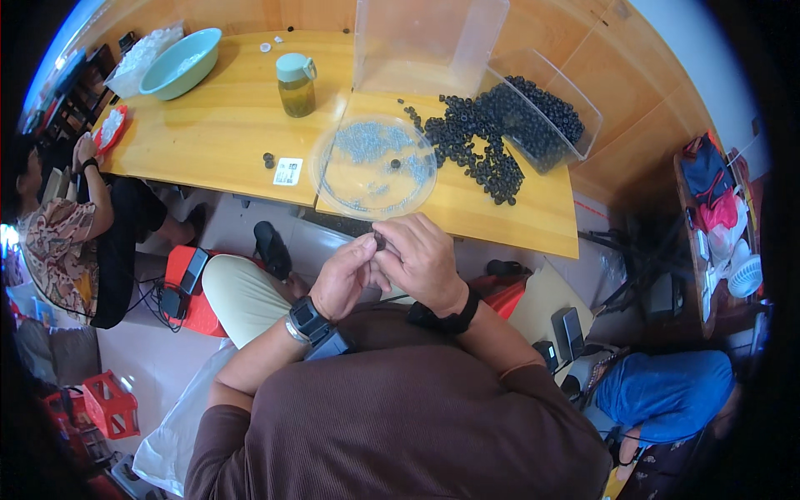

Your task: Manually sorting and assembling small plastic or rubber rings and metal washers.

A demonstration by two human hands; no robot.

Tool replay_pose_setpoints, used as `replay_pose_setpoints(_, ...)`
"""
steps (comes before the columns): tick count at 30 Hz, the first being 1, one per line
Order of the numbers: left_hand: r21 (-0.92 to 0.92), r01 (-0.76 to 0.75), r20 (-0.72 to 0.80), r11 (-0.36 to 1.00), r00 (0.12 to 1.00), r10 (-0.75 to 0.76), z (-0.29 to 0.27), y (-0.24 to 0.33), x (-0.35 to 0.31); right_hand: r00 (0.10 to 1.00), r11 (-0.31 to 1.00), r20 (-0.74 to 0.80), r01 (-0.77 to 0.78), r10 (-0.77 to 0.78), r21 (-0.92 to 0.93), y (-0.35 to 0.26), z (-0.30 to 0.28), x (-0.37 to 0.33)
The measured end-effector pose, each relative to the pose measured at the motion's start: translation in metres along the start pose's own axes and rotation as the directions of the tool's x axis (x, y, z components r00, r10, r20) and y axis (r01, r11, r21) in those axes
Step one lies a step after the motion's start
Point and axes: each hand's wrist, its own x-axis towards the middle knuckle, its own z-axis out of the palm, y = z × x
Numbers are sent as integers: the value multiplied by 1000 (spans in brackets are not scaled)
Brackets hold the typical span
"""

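Observation:
A small black round piece (380,241) sits between my fingertips just off the table's front edge. My left hand (340,273) pinches it from one side, and my right hand (427,257) closes on it from the other. Beyond my hands lies a clear round tray (327,193) holding many small silvery metal parts (371,140), with one black piece (396,164) among them. To its right, a pile of similar black pieces (467,125) spreads over the wooden table (542,225). Whether a metal part is also in my fingers is hidden.
A clear bin (593,125) of black pieces lies tipped behind the pile, beside a larger clear box (425,42). Left of the tray are a lidded bottle (297,96), a printed card (287,172) and a teal basin (179,71). Other people sit at far left (62,242) and lower right (667,392).

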Motion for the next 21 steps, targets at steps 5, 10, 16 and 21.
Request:
replay_pose_setpoints(5, 22, -38, -93, 999, 995, 40, 4, -5, -1, 1000, 999, 8, -16, 16, -32, -4, 0, 0)
replay_pose_setpoints(10, 13, -31, -142, 999, 989, 32, 4, -3, -5, 999, 999, 53, -7, 9, -34, -3, 5, -2)
replay_pose_setpoints(16, 14, 95, -162, 995, 983, -92, -5, -19, -4, 996, 1000, 84, 10, -11, 10, -1, 12, -16)
replay_pose_setpoints(21, 132, -34, -186, 991, 981, 58, -1, -23, -7, 994, 999, 100, -37, 38, -13, -13, 13, -12)
